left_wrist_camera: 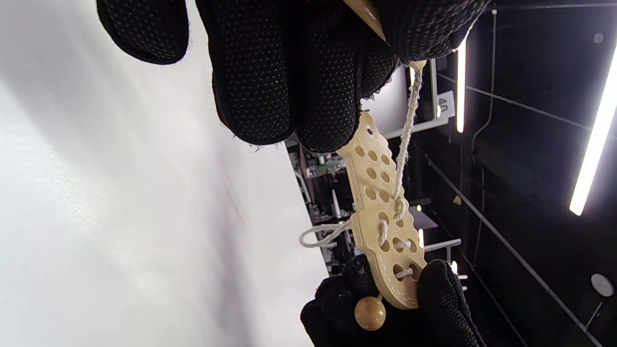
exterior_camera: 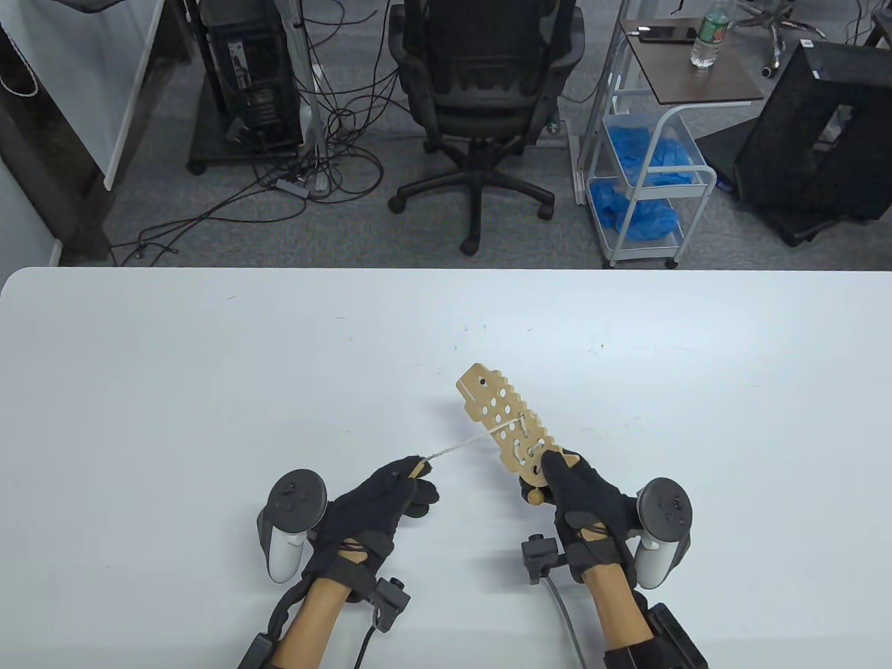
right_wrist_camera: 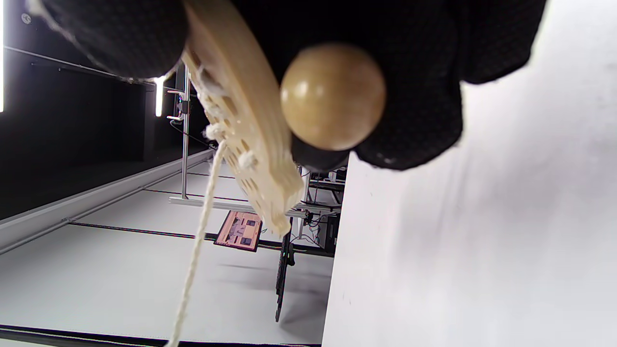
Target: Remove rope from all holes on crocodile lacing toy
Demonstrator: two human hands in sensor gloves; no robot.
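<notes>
Left hand [exterior_camera: 380,505]: pinching the wooden needle [exterior_camera: 417,469] at the rope's end.
Right hand [exterior_camera: 582,498]: holding the near end of one crocodile lacing board [exterior_camera: 507,424], lifting it over the white table [exterior_camera: 209,390].
Rope [exterior_camera: 463,442]: one, running tight between both hands, lacing the holes nearest the right hand.
Wrist views only: one round wooden bead [right_wrist_camera: 333,95] hanging under the right hand.

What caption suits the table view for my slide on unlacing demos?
Right hand holds the wooden crocodile while left hand pulls the rope taut from its holes.
</notes>
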